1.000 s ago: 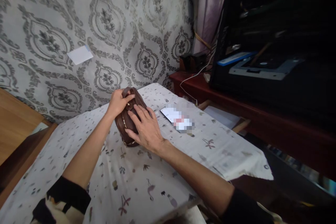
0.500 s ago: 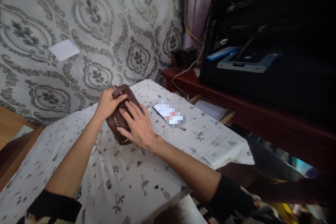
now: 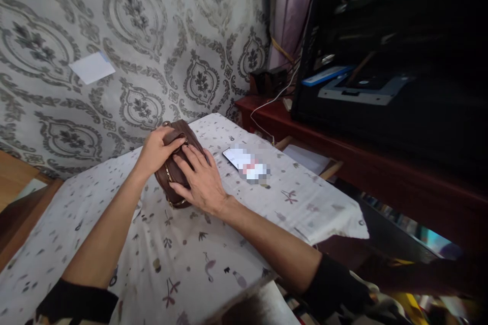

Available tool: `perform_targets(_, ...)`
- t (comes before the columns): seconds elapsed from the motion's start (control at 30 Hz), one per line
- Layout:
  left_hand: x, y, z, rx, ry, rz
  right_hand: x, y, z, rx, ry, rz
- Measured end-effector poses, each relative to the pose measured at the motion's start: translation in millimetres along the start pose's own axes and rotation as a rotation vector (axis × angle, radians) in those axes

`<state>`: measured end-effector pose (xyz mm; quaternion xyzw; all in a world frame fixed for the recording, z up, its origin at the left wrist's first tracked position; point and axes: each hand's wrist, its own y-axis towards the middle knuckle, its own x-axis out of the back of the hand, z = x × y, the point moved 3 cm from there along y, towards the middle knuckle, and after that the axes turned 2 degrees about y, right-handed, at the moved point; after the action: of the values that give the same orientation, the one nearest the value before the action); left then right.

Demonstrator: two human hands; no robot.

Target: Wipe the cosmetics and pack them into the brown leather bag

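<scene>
A small brown bag (image 3: 176, 168) with gold zippers lies on the patterned white tablecloth (image 3: 152, 244). My left hand (image 3: 157, 150) is at its far end, thumb and fingers closed on the bag's strap or top edge near a metal ring. Over the bag's top and right side rests my right hand (image 3: 201, 180), its fingers spread and nothing gripped in them. What lies under both palms is hidden. To the right of the bag a phone (image 3: 238, 159) with a lit, partly blurred screen lies on the cloth.
A patterned wall with a white paper (image 3: 92, 67) stands behind the table. At the right are a dark red cabinet (image 3: 267, 117), a large black screen (image 3: 381, 127), an open drawer (image 3: 331, 168) and a white cable (image 3: 263, 106).
The view has shifted very slightly. My left thumb and the strap have moved a little; both hands otherwise stay on the bag in the same places.
</scene>
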<state>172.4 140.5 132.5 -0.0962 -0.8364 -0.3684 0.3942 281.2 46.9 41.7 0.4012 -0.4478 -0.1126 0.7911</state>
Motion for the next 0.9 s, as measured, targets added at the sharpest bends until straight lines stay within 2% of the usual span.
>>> perform_targets(0.1,10.2,-4,2,-0.003,0.005,-0.030,-1,0,0,-0.008,0.009,0.003)
perform_targets(0.23,26.5,-11,19,0.085,-0.060,-0.122,-2,-1,-1,-0.015,0.024,0.008)
perform_targets(0.33,30.9,-18,29,0.151,-0.092,-0.159,-3,-1,-2,-0.019,0.037,0.005)
perform_targets(0.57,23.3,-28,36,0.207,-0.076,-0.217,-2,0,4,0.032,0.015,0.021)
perform_targets(0.9,9.6,-44,42,0.277,-0.256,-0.394,-6,-2,6,0.071,-0.038,0.028)
